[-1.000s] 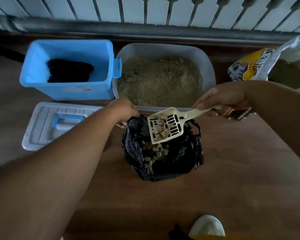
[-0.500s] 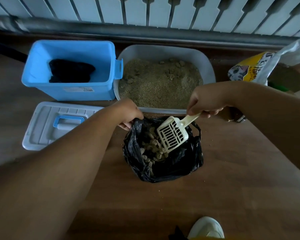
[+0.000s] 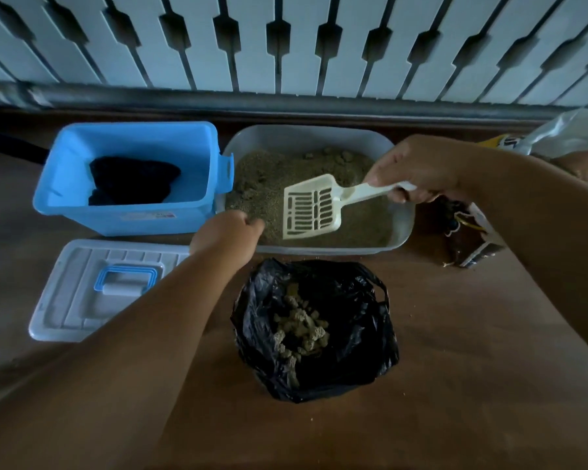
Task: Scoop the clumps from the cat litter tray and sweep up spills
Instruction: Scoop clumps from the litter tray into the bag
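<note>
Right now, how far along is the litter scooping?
Done: clumps lie in the black bag. In hand: the right hand holds the empty scoop over the litter tray; the left hand sits at its near rim. Left: lumps at the far edge, spilled grains on the floor.

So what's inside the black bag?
The black bag stands open on the floor, holding a pile of litter clumps. Whatever lies under the clumps or in the bag's folds is covered.

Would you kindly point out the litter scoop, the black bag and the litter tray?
litter scoop [image 3: 311, 212]: head view, slotted blade.
black bag [image 3: 364, 340]: head view, right inner wall.
litter tray [image 3: 403, 220]: head view, right rim.
</note>
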The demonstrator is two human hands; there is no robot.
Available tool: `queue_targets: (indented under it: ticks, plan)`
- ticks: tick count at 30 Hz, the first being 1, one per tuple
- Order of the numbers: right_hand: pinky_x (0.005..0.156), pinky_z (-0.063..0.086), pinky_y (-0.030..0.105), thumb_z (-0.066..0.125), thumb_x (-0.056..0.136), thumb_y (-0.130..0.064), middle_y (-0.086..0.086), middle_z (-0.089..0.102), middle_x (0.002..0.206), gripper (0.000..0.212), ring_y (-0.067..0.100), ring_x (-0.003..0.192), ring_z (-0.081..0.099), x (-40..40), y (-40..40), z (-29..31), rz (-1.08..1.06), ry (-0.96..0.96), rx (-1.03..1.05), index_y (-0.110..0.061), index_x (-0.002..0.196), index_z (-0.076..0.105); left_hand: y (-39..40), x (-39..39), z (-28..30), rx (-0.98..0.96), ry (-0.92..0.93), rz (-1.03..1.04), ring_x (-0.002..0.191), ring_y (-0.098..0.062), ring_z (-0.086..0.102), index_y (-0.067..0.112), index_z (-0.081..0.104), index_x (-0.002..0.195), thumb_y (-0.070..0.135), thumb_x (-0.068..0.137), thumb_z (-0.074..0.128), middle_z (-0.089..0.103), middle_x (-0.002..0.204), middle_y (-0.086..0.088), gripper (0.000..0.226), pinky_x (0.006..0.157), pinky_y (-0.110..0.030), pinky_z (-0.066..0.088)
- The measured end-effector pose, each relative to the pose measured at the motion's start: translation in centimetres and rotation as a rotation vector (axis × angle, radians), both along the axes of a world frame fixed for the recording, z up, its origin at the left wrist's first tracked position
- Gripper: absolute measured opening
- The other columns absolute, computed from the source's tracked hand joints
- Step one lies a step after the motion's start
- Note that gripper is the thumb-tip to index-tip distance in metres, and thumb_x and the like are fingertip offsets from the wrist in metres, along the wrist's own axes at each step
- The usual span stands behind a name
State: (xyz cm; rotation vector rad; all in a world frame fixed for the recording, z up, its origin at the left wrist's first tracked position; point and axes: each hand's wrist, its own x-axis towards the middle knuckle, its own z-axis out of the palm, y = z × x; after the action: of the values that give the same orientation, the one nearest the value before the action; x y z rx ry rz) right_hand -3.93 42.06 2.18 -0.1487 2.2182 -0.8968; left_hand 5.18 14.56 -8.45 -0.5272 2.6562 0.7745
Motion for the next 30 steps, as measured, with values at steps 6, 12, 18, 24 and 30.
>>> queue_targets:
  ticks: [6, 12, 18, 24, 30]
  plan:
    - [0.049, 0.036, 0.023, 0.055, 0.096, -0.016, 0.010, 0.073, 0.077, 0.020, 0.011, 0.047, 0.049, -0.8, -0.6, -1.4, -0.150, 0.230, 0.181, -0.008, 0.107, 0.071, -0.2, 0.2, -0.9, 0.242, -0.069, -0.009, 0.071, -0.017, 0.072, 0.022, 0.068, 0.086, 0.039, 0.096, 0.056, 0.073, 0.073, 0.002, 0.023, 0.084, -0.044, 0.059]
    - [0.075, 0.048, 0.033, 0.053, 0.096, -0.021, 0.006, 0.069, 0.111, 0.037, 0.023, 0.093, 0.063, -0.9, -1.1, -2.6, -0.016, 0.680, 0.555, -0.022, 0.132, 0.062, 0.0, 0.1, -2.2, 0.259, -0.057, -0.083, 0.073, -0.015, 0.070, 0.026, 0.067, 0.086, 0.036, 0.097, 0.055, 0.072, 0.074, 0.006, 0.019, 0.081, -0.043, 0.058]
    - [0.067, 0.041, 0.032, 0.049, 0.095, -0.010, 0.008, 0.059, 0.090, 0.036, 0.031, 0.087, 0.059, -2.7, -1.6, -4.3, 0.111, 0.836, 0.805, -0.021, 0.126, 0.063, -0.2, -0.7, -3.2, 0.201, -0.042, -0.111, 0.069, -0.010, 0.068, 0.029, 0.065, 0.084, 0.041, 0.095, 0.055, 0.071, 0.068, 0.010, 0.019, 0.079, -0.041, 0.058]
    - [0.066, 0.039, 0.036, 0.056, 0.091, -0.007, 0.012, 0.053, 0.099, 0.032, 0.033, 0.092, 0.056, -3.3, -3.1, -5.9, 0.218, 0.829, 0.952, -0.012, 0.121, 0.060, 0.3, -1.0, -3.8, -0.028, 0.014, -0.162, 0.075, -0.012, 0.061, 0.028, 0.063, 0.091, 0.047, 0.096, 0.049, 0.063, 0.078, 0.008, 0.024, 0.070, -0.035, 0.054]
    - [0.064, 0.040, 0.037, 0.057, 0.091, -0.007, 0.018, 0.055, 0.110, 0.032, 0.034, 0.098, 0.056, -4.0, -5.9, -7.3, 0.206, 0.787, 0.998, -0.004, 0.124, 0.057, 1.4, -2.6, -3.9, -0.087, 0.097, -0.218, 0.076, -0.011, 0.059, 0.029, 0.060, 0.093, 0.044, 0.095, 0.052, 0.060, 0.078, 0.009, 0.018, 0.063, -0.030, 0.046]
